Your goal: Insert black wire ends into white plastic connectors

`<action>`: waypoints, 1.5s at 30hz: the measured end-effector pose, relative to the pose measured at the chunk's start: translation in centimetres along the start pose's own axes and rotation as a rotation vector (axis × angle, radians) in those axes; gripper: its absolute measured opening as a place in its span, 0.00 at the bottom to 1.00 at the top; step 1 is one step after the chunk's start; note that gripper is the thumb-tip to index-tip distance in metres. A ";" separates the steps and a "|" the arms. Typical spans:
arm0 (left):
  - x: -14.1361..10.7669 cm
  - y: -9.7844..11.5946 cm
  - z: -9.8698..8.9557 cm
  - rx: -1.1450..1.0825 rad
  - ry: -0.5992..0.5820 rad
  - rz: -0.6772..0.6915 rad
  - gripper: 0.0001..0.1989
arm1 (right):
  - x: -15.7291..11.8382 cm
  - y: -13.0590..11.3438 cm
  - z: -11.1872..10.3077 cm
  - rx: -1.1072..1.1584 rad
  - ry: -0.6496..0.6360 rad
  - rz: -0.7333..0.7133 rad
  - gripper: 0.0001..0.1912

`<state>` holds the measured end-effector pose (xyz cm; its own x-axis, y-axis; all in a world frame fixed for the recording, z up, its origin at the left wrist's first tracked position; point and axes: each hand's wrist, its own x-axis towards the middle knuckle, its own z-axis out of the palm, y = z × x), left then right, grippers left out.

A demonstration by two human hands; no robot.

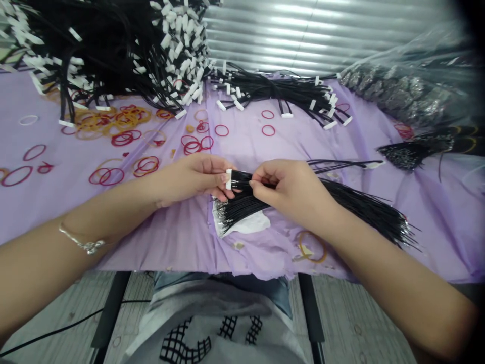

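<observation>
Left hand (191,178) pinched the white connector (229,179) tightly; right hand (291,189) closed its fingers (257,183) on the black wires (246,207) just behind, keeping strands straight.

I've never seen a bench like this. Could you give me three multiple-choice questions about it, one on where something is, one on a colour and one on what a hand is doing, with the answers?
1. Where is the bracelet?
A. On the right arm
B. On the left arm
C. Lying on the bench

2. What colour is the table cover?
A. Lilac
B. Dark green
C. Yellow

3. What is the left hand doing?
A. Lying flat and empty
B. Stretching a rubber band
C. Holding a white connector

Answers:
1. B, the bracelet circles that arm near the wrist.
2. A, the lilac sheet shows between the scattered items.
3. C, its fingertips grip the connector at the end of the black wires.
</observation>
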<state>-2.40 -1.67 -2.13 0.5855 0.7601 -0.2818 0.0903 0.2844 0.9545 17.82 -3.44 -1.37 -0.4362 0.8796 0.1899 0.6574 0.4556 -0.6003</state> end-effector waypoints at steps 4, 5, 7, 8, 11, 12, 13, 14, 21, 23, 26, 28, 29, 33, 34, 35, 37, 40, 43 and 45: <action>0.0 0.0 -0.1 -0.020 -0.006 -0.018 0.05 | 0.0 0.0 0.0 0.023 0.007 0.002 0.05; 0.0 0.0 -0.1 -0.023 -0.006 -0.023 0.05 | -0.1 0.0 0.0 0.026 0.007 0.005 0.05; 0.0 0.0 -0.2 -0.027 -0.008 -0.030 0.05 | -0.1 0.0 0.1 0.026 0.010 0.012 0.05; 0.0 0.0 -0.2 -0.028 -0.010 -0.031 0.05 | -0.1 0.1 0.1 0.026 0.009 0.013 0.05; 0.0 0.0 -0.2 -0.032 -0.013 -0.024 0.05 | -0.1 0.0 0.0 0.030 -0.003 0.012 0.05; 0.0 0.0 -0.2 -0.034 -0.017 -0.020 0.04 | -0.1 0.0 0.0 0.032 -0.011 0.011 0.05; 0.0 0.0 -0.3 -0.037 -0.021 -0.017 0.04 | 0.0 0.0 -0.1 0.032 -0.019 0.009 0.05; 0.0 -0.1 -0.3 -0.040 -0.024 -0.016 0.03 | 0.0 0.0 -0.1 0.031 -0.025 0.008 0.05; 0.2 -0.3 -0.5 -0.039 0.001 -0.032 0.07 | 0.0 0.1 0.0 0.066 0.005 0.030 0.06; 0.3 -0.3 -0.6 -0.043 -0.002 -0.034 0.07 | -0.1 0.1 0.1 0.081 0.010 0.031 0.07; 0.3 -0.4 -0.7 -0.045 -0.009 -0.032 0.08 | -0.2 0.1 0.1 0.088 0.008 0.032 0.07; 0.3 -0.4 -0.7 -0.048 -0.014 -0.030 0.08 | -0.1 0.1 0.0 0.083 0.000 0.031 0.06; 0.3 -0.4 -0.7 -0.050 -0.015 -0.030 0.08 | -0.1 0.1 0.0 0.081 -0.007 0.031 0.06; 0.3 -0.3 -0.6 -0.045 -0.019 -0.041 0.07 | 0.0 0.1 -0.1 0.087 -0.025 0.030 0.06; 0.3 -0.3 -0.6 -0.045 -0.023 -0.042 0.07 | 0.0 0.1 -0.1 0.089 -0.029 0.030 0.06; 0.3 -0.3 -0.6 -0.046 -0.025 -0.041 0.07 | 0.0 0.1 -0.1 0.090 -0.034 0.031 0.06; 0.3 -0.3 -0.6 -0.052 -0.022 -0.039 0.07 | 0.0 0.1 -0.1 0.089 -0.035 0.035 0.06; 0.3 -0.3 -0.6 -0.051 -0.005 -0.038 0.07 | 0.1 0.1 0.0 0.081 -0.017 0.032 0.06; 0.2 -0.2 -0.5 -0.042 0.005 -0.039 0.07 | 0.1 0.2 0.2 0.087 -0.002 0.027 0.06; 0.2 -0.1 -0.4 -0.039 0.006 -0.036 0.06 | 0.1 0.2 0.2 0.096 -0.011 0.035 0.06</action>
<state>-2.60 -1.33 -2.33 0.5773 0.7525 -0.3169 0.0798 0.3343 0.9391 17.78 -3.31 -1.65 -0.4209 0.8931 0.1588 0.6110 0.4086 -0.6781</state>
